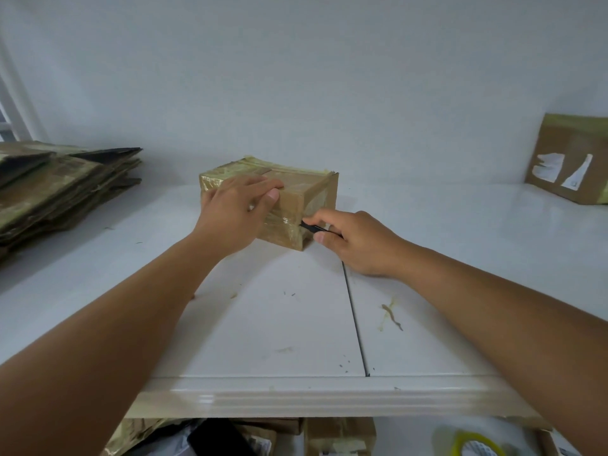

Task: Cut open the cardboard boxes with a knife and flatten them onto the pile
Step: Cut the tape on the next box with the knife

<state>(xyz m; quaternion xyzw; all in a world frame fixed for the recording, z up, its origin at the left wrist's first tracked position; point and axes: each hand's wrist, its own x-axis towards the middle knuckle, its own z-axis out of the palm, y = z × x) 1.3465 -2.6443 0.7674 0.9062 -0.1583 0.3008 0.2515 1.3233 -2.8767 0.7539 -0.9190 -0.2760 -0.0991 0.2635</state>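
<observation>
A small taped cardboard box (306, 189) stands on the white table (263, 324), near the middle. My left hand (235, 213) lies on the box's top and near face, its fingers spread over the top, thumb pointing right. My right hand (357, 243) grips a thin black knife (314, 227). The knife's tip touches the taped near-right corner of the box. Against the wall at the far left lies a pile of flattened cardboard (62, 189).
Another cardboard box (570, 159) with torn white labels leans at the far right. A tape scrap (391, 315) lies on the table near my right forearm. A seam runs down the tabletop. Below the table's front edge are more boxes (339, 436) and a tape roll (477, 445).
</observation>
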